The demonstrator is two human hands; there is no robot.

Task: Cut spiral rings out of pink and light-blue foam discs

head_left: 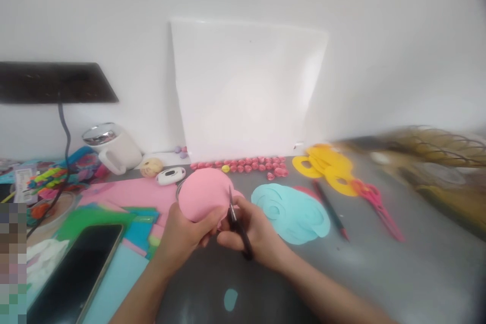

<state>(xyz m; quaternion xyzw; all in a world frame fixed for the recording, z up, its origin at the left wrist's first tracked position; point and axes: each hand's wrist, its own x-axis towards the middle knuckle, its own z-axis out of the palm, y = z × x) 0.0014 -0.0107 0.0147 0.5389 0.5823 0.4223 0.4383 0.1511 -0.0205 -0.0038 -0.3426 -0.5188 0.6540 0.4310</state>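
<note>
A round pink paper disc is pinched at its lower edge by my left hand, thumb on top. My right hand grips a pair of black-handled scissors, whose blades point up along the disc's right edge. Whether the blades are apart or closed on the paper I cannot tell. Behind the right hand shows another piece of pink paper. To the right of that hand lie light blue paper spirals. A small light blue paper scrap rests on the grey table below both hands.
Rows of small red rolled pieces line the back by a white board. Yellow paper cutouts, a pencil and pink scissors lie right. On the left are a phone, coloured sheets and a white mug.
</note>
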